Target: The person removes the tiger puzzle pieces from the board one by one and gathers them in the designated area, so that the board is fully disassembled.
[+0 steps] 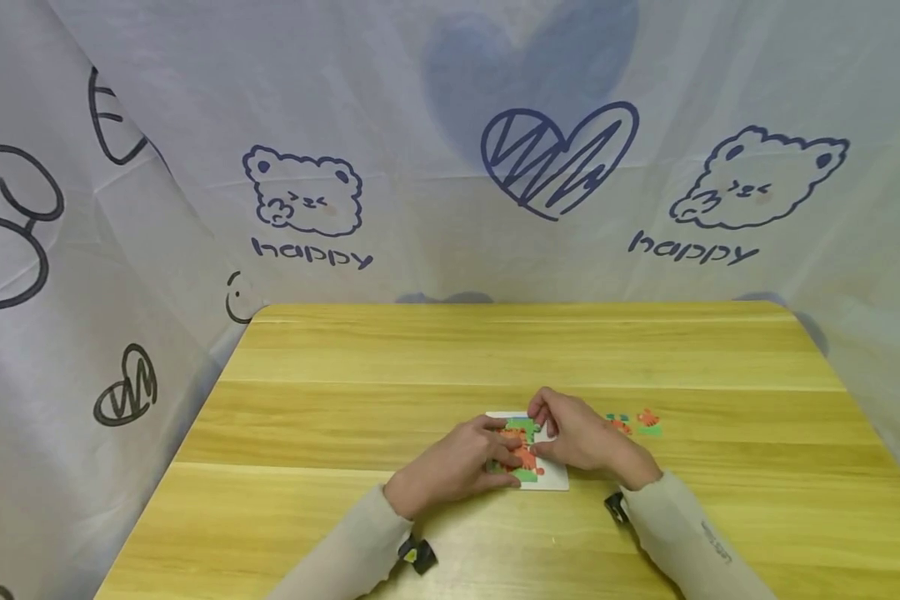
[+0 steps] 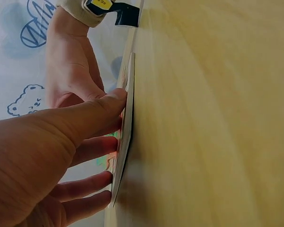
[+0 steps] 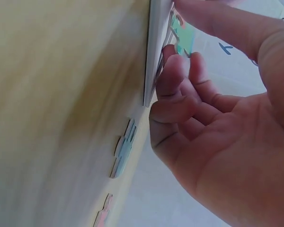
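A jigsaw puzzle [image 1: 528,475] with orange and green pieces lies partly assembled on a thin white board [image 1: 555,477]. My left hand [image 1: 465,458] rests on its left part, fingers spread over the pieces and thumb near the front edge. In the left wrist view, the thumb [image 2: 116,97] lies along the edge of the board [image 2: 128,118]. At the right side is my right hand [image 1: 581,433], its thumb tip touching the puzzle's right edge. Its other fingers [image 3: 173,109] are bent loosely beside the board's far right part, with no piece visible between them.
To the right of the board lie loose puzzle pieces, one orange and teal [image 1: 618,425], another orange and green [image 1: 649,427]. The wooden table [image 1: 330,400] extends around the board. A printed white cloth [image 1: 420,225] hangs behind it.
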`<state>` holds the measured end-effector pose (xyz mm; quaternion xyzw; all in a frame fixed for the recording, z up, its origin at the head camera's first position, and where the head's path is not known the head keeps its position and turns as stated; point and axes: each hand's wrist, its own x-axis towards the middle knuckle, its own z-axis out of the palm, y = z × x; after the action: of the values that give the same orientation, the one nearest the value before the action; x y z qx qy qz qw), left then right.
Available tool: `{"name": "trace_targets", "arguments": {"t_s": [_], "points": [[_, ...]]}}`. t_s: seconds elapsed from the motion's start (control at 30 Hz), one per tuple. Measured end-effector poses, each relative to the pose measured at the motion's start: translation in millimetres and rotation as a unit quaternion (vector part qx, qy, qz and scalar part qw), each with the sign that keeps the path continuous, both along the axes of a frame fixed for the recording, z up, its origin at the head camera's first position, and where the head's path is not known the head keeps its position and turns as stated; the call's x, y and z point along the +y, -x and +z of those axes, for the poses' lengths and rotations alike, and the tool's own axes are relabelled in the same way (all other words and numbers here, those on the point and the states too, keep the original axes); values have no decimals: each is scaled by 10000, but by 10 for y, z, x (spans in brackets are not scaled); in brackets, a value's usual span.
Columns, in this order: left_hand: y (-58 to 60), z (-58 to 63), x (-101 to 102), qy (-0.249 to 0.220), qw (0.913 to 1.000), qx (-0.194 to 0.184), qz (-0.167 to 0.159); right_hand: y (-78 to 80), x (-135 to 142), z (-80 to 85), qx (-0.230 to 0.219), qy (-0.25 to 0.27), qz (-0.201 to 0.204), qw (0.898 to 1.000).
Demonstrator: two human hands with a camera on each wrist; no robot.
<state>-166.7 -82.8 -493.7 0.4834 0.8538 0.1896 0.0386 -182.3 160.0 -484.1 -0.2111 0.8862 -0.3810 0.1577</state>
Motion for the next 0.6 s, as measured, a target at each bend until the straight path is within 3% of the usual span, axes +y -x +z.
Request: {"name": "trace_targets", "arguments": {"t_s": [0.33, 0.6], "points": [[-17, 31, 15, 61, 9999, -138, 40, -66, 68, 27, 450, 410, -419, 9973], [-38, 19, 9, 152, 9993, -270, 190, -201, 309, 139, 749, 504, -920, 9917]]}}
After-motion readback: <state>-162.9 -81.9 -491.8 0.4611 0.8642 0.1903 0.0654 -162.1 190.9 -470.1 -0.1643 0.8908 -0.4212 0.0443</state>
